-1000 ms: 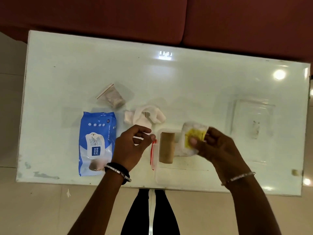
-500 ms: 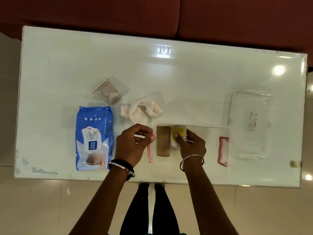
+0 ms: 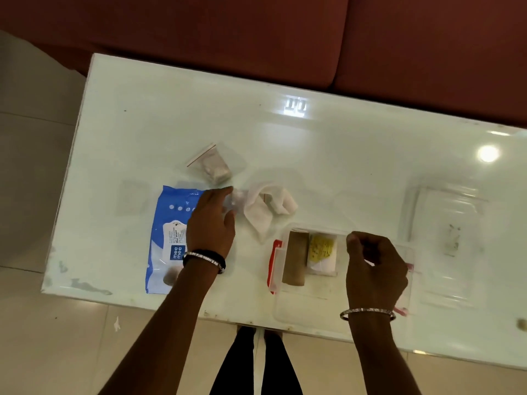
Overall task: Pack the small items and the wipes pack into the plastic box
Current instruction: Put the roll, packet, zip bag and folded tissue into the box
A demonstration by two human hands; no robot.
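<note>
The clear plastic box [image 3: 310,306] with red side latches stands at the table's near edge. Inside lie a brown roll [image 3: 295,258] and a yellow-and-white packet [image 3: 320,252]. My right hand [image 3: 373,269] hovers over the box's right half, fingers curled, holding nothing I can make out. My left hand [image 3: 212,223] reaches over the top of the blue wipes pack [image 3: 168,238], fingertips on a small pale item [image 3: 238,201] beside the crumpled white cloth [image 3: 266,209]; blur hides the grip. A small zip bag [image 3: 212,163] lies beyond.
The box's clear lid [image 3: 445,223] lies flat at the right of the white glass table [image 3: 342,155]. A red sofa [image 3: 256,35] runs along the far side. My legs show below the near table edge.
My right hand left the yellow packet in the box beside the brown roll and drew back to the right. My left hand moved up and left from the box's latch toward the cloth.
</note>
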